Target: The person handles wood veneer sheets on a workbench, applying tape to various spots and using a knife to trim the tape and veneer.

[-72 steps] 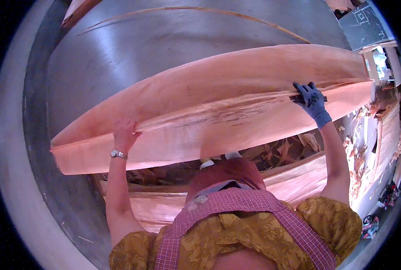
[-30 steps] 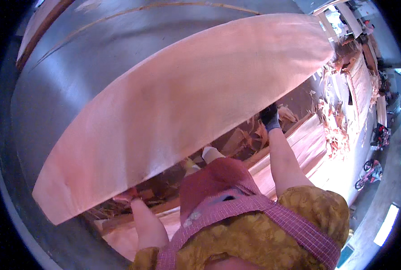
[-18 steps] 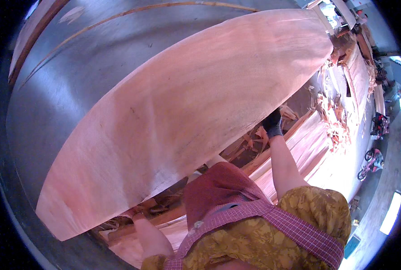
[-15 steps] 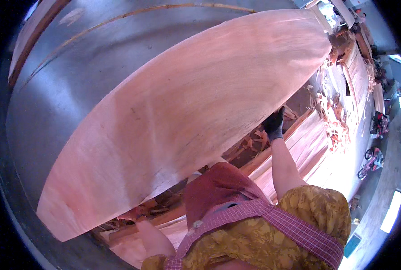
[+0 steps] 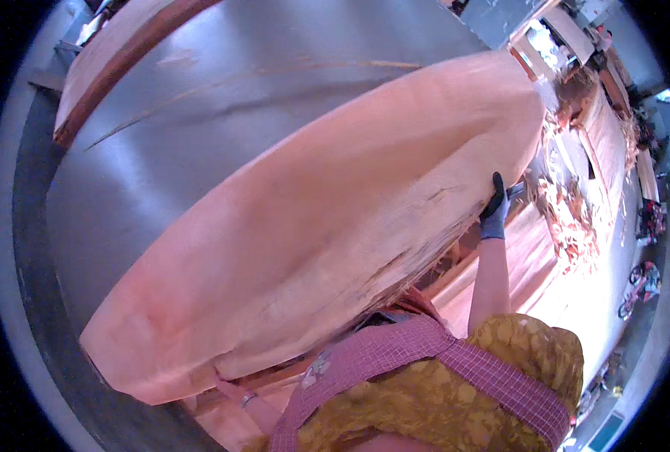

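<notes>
The wide sheet of thin pinkish wood veneer [image 5: 305, 248] fills most of my view, lifted off the grey metal table [image 5: 162, 151] that lies behind and above it, bowed so its far edge curls up and its near edge hangs over my apron. It looks flimsy: dark splits already run in from the near edge toward the sheet's middle, and I judge that a sharp tug or a sag between my two grips could run one of those splits right across. Below the sheet lies a stack of more veneer [image 5: 531, 256], and to the sheet's right scraps and curls litter the floor [image 5: 568, 218], where a dragging corner could snag and tear. My right hand [image 5: 494, 212], in a dark glove, is clamped on the sheet's right edge, fingers wrapped over the top. My left hand [image 5: 226, 377] is tucked under the sheet's lower left corner; I cannot tell whether it is closed on the edge or only propping it, so that corner may slip free.
</notes>
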Demonstrator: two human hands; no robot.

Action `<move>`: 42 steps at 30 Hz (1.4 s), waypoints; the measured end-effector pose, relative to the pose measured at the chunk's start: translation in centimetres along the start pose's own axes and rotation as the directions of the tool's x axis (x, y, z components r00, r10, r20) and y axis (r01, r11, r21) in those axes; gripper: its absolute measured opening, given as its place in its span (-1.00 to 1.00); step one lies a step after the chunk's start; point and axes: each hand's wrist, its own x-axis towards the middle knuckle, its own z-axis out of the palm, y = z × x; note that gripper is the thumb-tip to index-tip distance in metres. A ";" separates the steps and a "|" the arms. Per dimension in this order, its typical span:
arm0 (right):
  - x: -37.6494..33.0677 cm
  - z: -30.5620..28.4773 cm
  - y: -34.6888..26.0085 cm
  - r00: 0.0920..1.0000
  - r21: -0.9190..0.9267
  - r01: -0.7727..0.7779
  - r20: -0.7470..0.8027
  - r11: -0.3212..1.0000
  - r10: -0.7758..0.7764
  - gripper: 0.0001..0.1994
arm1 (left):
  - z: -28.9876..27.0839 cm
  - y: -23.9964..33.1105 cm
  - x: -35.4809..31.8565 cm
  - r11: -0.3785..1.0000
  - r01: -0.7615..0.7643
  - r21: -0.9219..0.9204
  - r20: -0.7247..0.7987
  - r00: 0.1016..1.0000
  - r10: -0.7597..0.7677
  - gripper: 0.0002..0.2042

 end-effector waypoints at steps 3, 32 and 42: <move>1.3 8.4 -2.3 0.975 -0.093 0.223 0.031 0.970 -0.221 -0.44 | 2.0 8.2 4.1 0.997 0.007 -0.083 0.064 0.998 -0.002 -0.50; 35.6 63.1 35.2 0.892 -0.873 0.433 0.451 0.225 0.034 -0.28 | 57.1 34.6 51.9 0.969 0.247 -0.019 0.276 0.933 -0.233 -0.56; 14.6 63.3 33.8 0.159 -0.207 0.968 0.942 -0.139 -0.295 -0.62 | 49.6 36.2 47.0 0.859 0.341 -0.382 0.286 0.927 -0.241 -0.44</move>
